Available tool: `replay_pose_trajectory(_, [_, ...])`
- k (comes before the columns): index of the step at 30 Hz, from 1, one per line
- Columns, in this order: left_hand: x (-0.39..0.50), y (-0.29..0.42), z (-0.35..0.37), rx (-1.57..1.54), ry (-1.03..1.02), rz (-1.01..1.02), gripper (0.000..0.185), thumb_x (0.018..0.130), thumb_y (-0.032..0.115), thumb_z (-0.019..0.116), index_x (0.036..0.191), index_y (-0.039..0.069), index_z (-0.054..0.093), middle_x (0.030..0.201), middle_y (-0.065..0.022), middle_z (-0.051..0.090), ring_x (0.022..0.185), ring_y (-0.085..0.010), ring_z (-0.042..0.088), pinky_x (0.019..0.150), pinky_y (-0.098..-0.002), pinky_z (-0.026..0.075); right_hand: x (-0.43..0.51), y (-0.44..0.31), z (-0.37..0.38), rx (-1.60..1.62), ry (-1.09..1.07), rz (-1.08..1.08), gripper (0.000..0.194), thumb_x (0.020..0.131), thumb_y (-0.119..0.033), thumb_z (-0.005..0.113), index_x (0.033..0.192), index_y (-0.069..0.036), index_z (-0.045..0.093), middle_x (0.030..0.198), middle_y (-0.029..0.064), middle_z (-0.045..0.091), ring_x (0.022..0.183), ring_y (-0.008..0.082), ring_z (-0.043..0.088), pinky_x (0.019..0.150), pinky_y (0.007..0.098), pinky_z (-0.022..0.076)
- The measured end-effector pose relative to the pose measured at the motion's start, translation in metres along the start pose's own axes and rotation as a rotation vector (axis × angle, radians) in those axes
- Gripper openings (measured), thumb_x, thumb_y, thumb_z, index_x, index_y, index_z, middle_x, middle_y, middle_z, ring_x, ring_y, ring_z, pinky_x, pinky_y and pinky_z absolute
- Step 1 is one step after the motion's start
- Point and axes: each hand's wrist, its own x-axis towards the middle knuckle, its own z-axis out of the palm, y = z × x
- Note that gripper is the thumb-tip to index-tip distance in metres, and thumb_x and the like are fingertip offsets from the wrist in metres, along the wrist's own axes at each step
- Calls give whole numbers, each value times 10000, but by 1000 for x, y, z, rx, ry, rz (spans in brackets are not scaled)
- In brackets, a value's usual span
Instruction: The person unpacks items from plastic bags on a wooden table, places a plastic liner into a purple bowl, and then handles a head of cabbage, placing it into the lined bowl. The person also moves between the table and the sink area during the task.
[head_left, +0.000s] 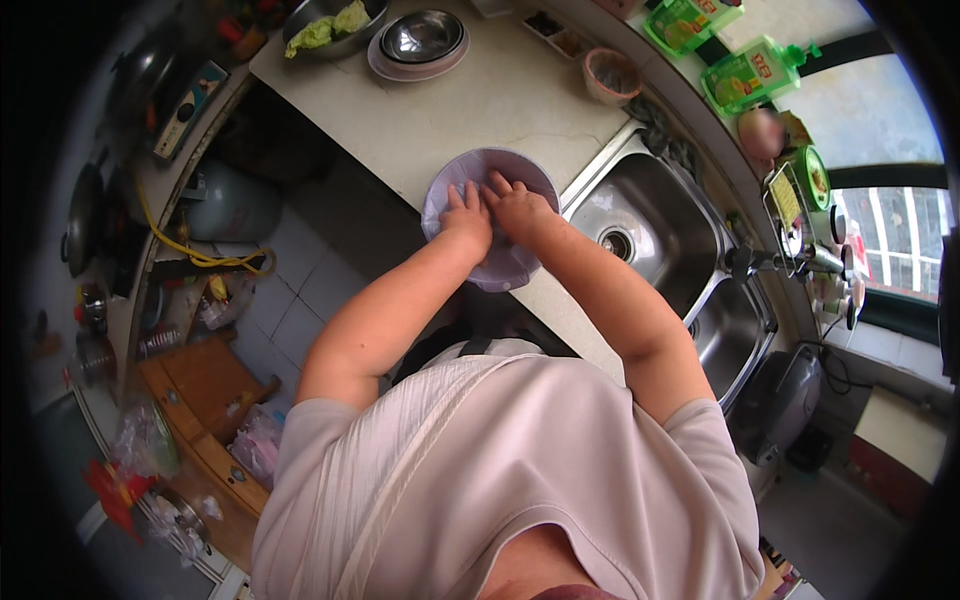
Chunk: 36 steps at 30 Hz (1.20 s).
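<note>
A round lavender container (529, 259), its inside looking like thin creased plastic, stands at the edge of the pale countertop (480, 97). My left hand (466, 223) reaches into it from the left, palm down, with fingers apart. Beside it my right hand (517, 206) lies over the container's upper right part, fingers spread and pointing up and left. The two hands nearly meet at the middle. Neither shows an object in its grip; what lies under the palms is hidden.
A double steel sink (652, 217) is at the right, with dish soap bottles (752, 75) on the sill. Farther back on the counter are stacked bowls (421, 37), leafy greens (330, 31) in a metal bowl, and a pink basket (611, 75). A gas cylinder (232, 202) stands low left.
</note>
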Motion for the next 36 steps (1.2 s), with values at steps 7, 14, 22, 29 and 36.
replay_pose_trajectory(7, [-29,-8,-21,-177,64,-14,859,770,270,747,1473,62,298,1524,-178,239,1377,-445,252,982,-471,446,-24,3,-31,189,120,-35,736,752,-155,720,1412,-92,401,1438,186,388,1201,345,514,977,388,467])
replay_pose_trajectory(14, [-84,-47,36,-876,1045,-277,656,765,176,738,1349,63,462,1266,-166,529,1177,-349,509,952,-404,456,-77,17,3,728,750,437,657,787,-260,741,1348,-56,466,1286,188,522,1045,304,591,878,377,494])
replay_pose_trajectory(22, [-108,-8,117,-1631,1057,-418,525,790,84,686,1264,7,474,1120,-109,602,1008,-182,587,877,-331,486,-80,-16,33,1392,604,216,541,831,-9,521,1365,-34,441,1191,116,602,875,158,624,728,261,498])
replay_pose_trajectory(29, [-256,44,245,-1974,1086,-875,514,838,110,548,1325,-10,430,1205,-208,585,1151,-290,554,984,-380,427,-73,-177,14,1261,319,-282,506,874,-1,542,1365,-6,421,1181,107,597,974,144,588,800,240,475])
replay_pose_trajectory(36, [-357,159,309,-2148,1508,-1237,641,828,90,578,1416,23,332,1266,-137,539,1117,-234,556,953,-341,439,-88,-291,82,1218,-145,-609,543,819,2,626,1333,-9,453,1176,98,607,1088,169,561,941,296,434])
